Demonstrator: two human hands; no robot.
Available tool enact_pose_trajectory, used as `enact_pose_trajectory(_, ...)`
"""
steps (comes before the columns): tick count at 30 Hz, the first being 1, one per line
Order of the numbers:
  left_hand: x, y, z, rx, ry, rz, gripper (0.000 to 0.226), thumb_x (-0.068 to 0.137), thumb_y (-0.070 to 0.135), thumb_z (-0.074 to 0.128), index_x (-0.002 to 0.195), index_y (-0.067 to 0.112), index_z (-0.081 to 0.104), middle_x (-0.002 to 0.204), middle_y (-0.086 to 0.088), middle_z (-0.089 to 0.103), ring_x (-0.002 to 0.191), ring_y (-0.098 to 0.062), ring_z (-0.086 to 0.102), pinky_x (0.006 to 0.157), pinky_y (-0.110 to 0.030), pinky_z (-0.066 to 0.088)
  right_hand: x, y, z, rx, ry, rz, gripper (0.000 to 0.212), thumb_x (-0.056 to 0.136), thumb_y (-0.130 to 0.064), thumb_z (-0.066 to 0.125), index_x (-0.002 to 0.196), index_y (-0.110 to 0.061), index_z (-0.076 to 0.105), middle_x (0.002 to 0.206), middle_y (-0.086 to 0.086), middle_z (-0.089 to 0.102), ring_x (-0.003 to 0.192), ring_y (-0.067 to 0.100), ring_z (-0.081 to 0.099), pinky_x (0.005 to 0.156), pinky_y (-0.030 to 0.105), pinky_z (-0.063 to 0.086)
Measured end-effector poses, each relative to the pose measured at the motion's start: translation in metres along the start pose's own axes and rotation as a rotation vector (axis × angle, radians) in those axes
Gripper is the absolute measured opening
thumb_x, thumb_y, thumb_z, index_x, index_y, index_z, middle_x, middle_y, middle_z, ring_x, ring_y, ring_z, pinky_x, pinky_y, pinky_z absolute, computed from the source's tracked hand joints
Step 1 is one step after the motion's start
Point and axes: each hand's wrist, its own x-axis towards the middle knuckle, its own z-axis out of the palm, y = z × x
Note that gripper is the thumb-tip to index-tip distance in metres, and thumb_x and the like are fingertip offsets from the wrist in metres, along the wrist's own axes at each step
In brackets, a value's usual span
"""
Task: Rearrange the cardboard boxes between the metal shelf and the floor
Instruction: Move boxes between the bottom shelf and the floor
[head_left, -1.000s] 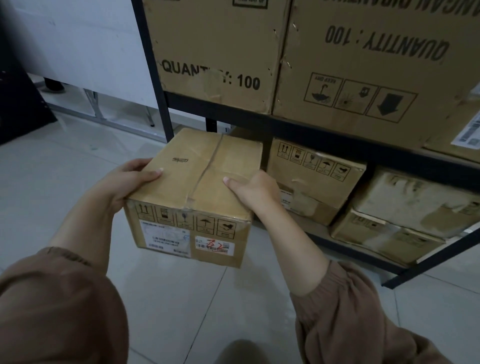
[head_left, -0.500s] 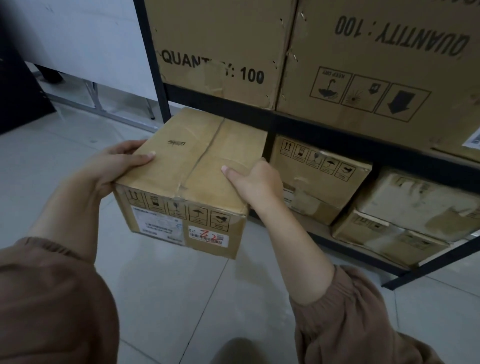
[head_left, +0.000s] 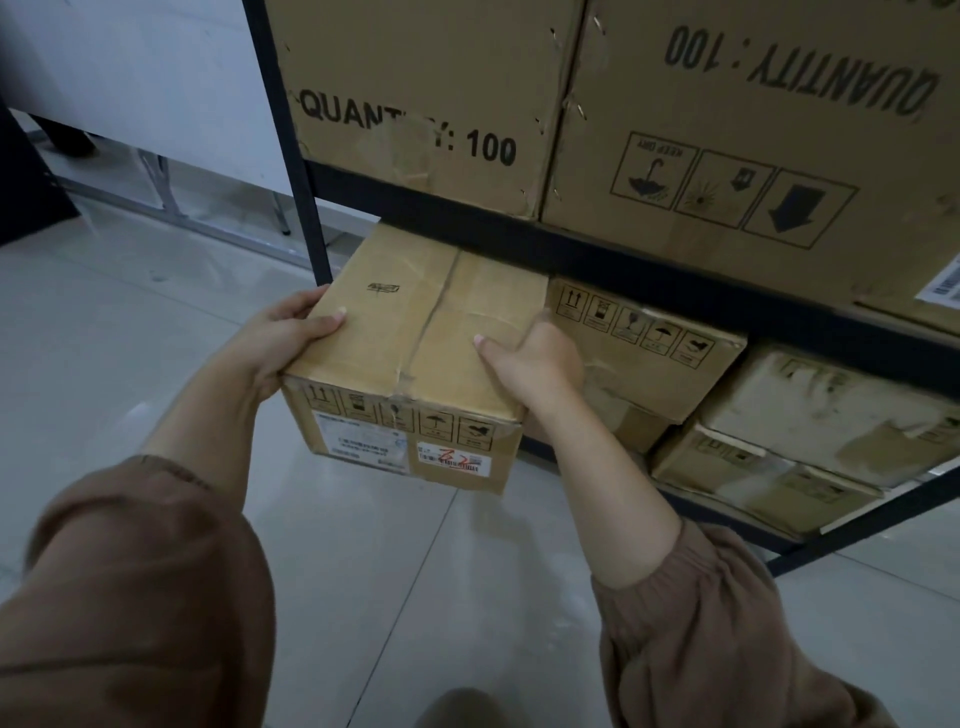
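Now, head cam: gripping box at both ends, clear of floor, far end hidden under shelf beam at btm-left bay. Left hand curled round left top edge, thumb on top; right hand clamped on right top edge, thumb on top. Hemmed in by post on left, 2nd box just to right, big "QUANTITY: 100" cartons overhead. Plain brown cardboard, taped centre seam, dented lid, labels on front. Glossy pale tiles underfoot.
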Motion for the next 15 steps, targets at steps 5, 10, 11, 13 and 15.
enact_pose_trajectory(5,0.015,0.007,0.002,0.097,-0.045,-0.019,0.047,0.093,0.026,0.064,0.139,0.033,0.053,0.118,-0.005,0.065,0.094,-0.024,0.069,0.062,-0.030,0.058,-0.004,0.008,-0.002,-0.024,0.084,0.008,0.074,0.084,-0.055,0.068,0.141,-0.015,0.042,0.116,0.000,0.062,0.105,0.023,0.062,0.073,0.032,0.050)
enact_pose_trajectory(10,0.034,0.014,0.023,0.063,-0.010,0.018,0.040,0.095,0.023,0.063,0.134,0.028,0.056,0.112,-0.003,0.064,0.094,-0.021,0.067,0.064,-0.029,0.057,-0.002,0.011,-0.001,0.190,-0.030,-0.074,0.108,0.074,-0.060,0.075,0.157,-0.029,0.014,0.158,0.004,0.030,0.139,0.026,0.039,0.102,0.041,0.044)
enact_pose_trajectory(11,0.039,0.014,0.031,0.040,0.027,0.030,0.037,0.094,0.023,0.065,0.130,0.027,0.057,0.109,-0.002,0.064,0.094,-0.020,0.067,0.067,-0.030,0.056,-0.001,0.013,-0.004,0.236,-0.077,-0.088,0.114,0.070,-0.062,0.077,0.157,-0.035,0.010,0.164,0.001,0.013,0.147,0.026,0.025,0.111,0.045,0.035)
enact_pose_trajectory(13,0.052,0.017,0.043,-0.039,0.199,0.052,0.025,0.091,0.024,0.068,0.115,0.021,0.064,0.104,-0.002,0.066,0.091,-0.019,0.067,0.073,-0.032,0.058,0.003,0.022,-0.008,0.247,-0.181,-0.136,0.123,0.061,-0.066,0.080,0.155,-0.045,0.004,0.165,-0.006,-0.013,0.152,0.025,0.003,0.117,0.052,0.020)
enact_pose_trajectory(15,0.069,0.018,0.049,-0.111,0.477,0.065,0.012,0.088,0.030,0.068,0.092,0.018,0.066,0.096,-0.001,0.069,0.089,-0.019,0.068,0.077,-0.034,0.057,0.011,0.032,-0.007,0.137,-0.237,-0.200,0.127,0.056,-0.066,0.081,0.154,-0.049,0.003,0.162,-0.007,-0.025,0.151,0.026,-0.006,0.118,0.054,0.015)
